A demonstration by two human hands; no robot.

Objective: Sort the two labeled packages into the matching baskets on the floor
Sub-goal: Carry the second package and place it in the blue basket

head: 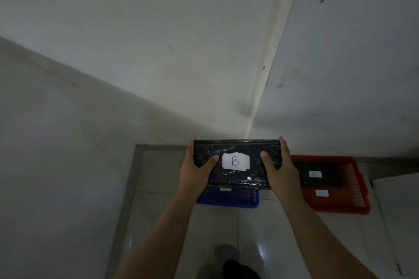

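The red basket (356, 197) on the floor's right side already holds one package (319, 175). The blue basket (235, 199) sits below the B package (235, 163), gripped endwise by left hand (199, 170) and right hand (281, 165), label readable.

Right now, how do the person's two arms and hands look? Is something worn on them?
Both forearms are bare as far as the picture shows; no sleeve reaches into view. The left hand and the right hand wear no gloves. No watch, bracelet or ring is visible, though the light is dim. The fingers are uncovered, with short nails as far as one can tell.
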